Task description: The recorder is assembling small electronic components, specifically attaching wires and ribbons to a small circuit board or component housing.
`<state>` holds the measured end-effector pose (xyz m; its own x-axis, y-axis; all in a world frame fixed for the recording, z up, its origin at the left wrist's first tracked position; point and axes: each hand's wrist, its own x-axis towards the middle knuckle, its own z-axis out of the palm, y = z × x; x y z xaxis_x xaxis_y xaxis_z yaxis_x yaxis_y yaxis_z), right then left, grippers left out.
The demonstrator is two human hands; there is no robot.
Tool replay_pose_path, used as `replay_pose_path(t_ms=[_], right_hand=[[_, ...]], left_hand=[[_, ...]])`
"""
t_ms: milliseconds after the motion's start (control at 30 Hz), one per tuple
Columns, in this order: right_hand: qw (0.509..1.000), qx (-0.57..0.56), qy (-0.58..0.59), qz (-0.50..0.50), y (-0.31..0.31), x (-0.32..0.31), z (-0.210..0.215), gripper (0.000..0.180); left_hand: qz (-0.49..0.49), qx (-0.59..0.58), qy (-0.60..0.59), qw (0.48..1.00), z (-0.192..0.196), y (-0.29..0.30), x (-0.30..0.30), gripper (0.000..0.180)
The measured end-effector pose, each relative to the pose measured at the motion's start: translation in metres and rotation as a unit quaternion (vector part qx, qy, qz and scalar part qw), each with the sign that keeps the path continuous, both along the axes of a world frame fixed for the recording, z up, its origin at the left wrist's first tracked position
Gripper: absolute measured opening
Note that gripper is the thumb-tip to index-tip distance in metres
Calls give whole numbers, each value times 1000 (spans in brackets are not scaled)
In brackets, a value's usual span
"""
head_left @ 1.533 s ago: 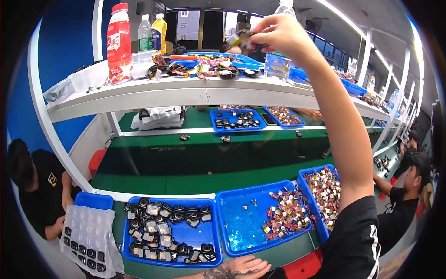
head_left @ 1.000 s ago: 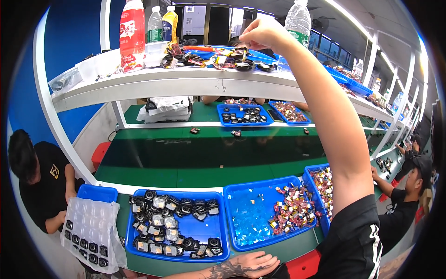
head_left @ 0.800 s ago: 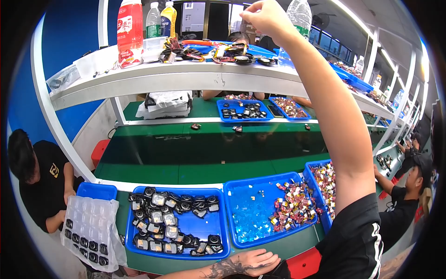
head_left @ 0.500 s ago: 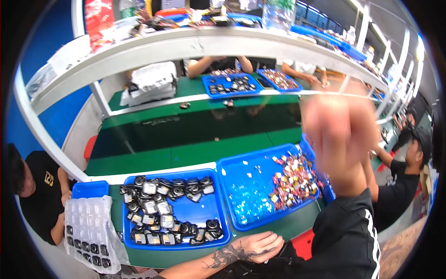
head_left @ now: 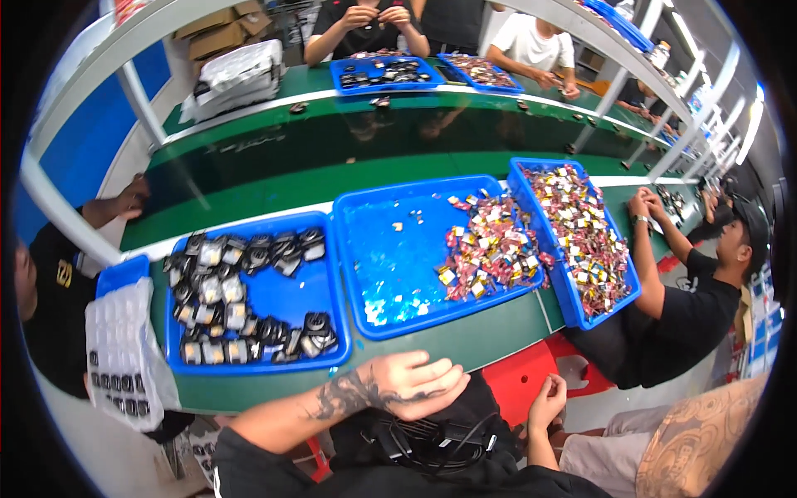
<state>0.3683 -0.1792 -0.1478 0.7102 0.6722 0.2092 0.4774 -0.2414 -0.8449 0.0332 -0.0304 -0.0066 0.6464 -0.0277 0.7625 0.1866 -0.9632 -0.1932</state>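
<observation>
- Black modules (head_left: 212, 290) crowd a blue tray (head_left: 338, 278), ahead-left of my left hand (head_left: 419, 386), seemingly kept apart from wrapped parts (head_left: 490, 249) straight beyond.
- Left's palm-down, fingers loosely spread, nothing visible.
- Right hand (head_left: 548, 402), alongside: fingers curled; from here, I can't tell whether they're pinching anything.

A yellow emblem (head_left: 64, 274) stands on the chest of the left co-worker's black shirt (head_left: 60, 328); a white print (head_left: 688, 285) marks the right co-worker's dark top (head_left: 696, 336), too small to read.
</observation>
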Motion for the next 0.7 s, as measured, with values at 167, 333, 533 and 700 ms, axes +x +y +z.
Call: replay_pose_path(t_ms=[167, 333, 533, 700], right_hand=[[998, 31, 26, 43, -15, 19, 5, 12], [984, 78, 16, 157, -2, 11, 77, 9], [933, 113, 26, 341, 77, -37, 166, 4], [900, 93, -224, 363, 175, -53, 184, 12]], left_hand=[[43, -20, 66, 997, 16, -6, -1, 33], [288, -286, 125, 905, 47, 7, -60, 27], [412, -512, 292, 695, 56, 4, -122, 55], [351, -554, 272, 704, 53, 26, -120, 45]])
